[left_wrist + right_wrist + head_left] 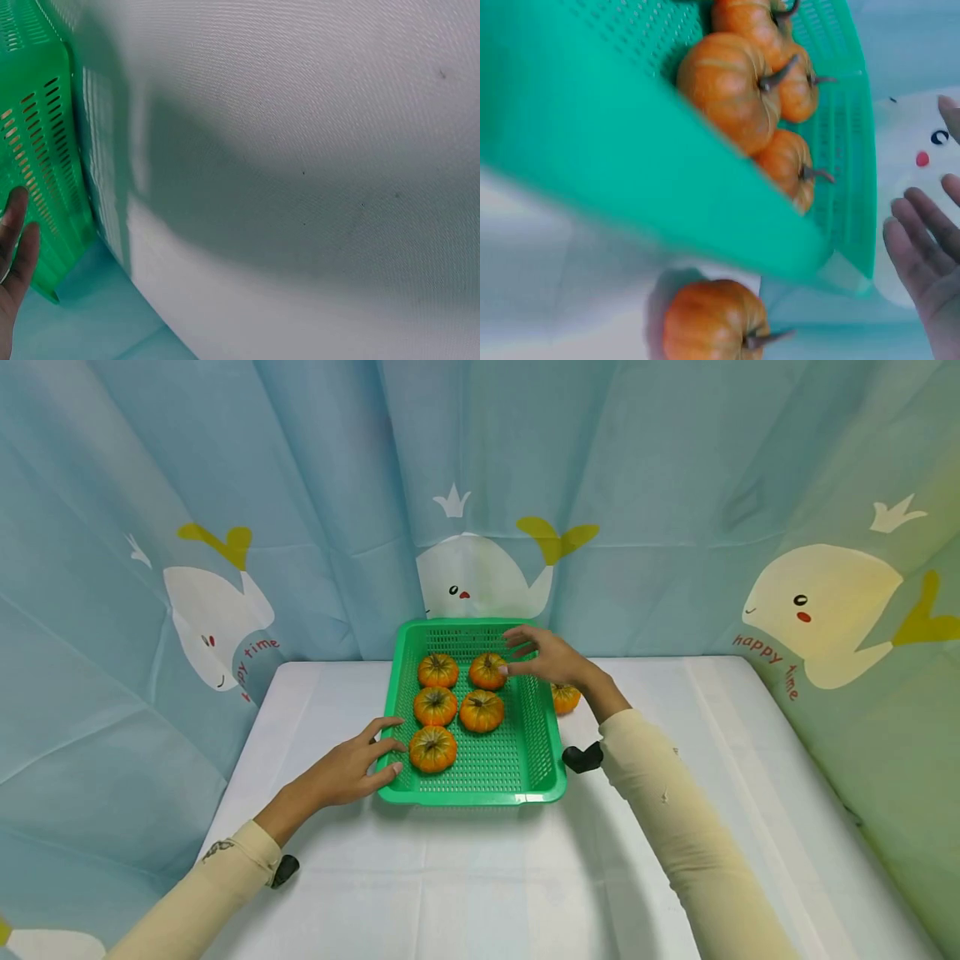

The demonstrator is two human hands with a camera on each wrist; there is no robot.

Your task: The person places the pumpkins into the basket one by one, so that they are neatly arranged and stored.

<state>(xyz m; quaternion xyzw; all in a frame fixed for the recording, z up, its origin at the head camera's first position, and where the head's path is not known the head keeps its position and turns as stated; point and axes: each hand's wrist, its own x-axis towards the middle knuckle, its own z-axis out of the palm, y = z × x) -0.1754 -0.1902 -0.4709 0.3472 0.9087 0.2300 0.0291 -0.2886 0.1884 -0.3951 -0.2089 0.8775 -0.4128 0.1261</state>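
A green plastic basket [471,797] with perforated walls holds several small orange pumpkins [482,712]. Beside its left rim is my left hand [348,770], its fingers spread out and reaching the edge; the left wrist view shows two fingertips [27,247] against the outer basket wall [46,150]. My right hand [553,658] hovers over the back right of the basket, with relaxed fingers and nothing in them. In the head view its thumb tip overlaps the back right pumpkin [486,670]. One more pumpkin [712,321] lies outside, just right of the basket, partly hidden by my right hand in the head view.
The basket stands on a table with a white cloth [465,877]. Behind it and at the sides hangs a light blue curtain [315,493] printed with white whales. Black wrist-mounted pieces [583,757] stick out near both sleeves.
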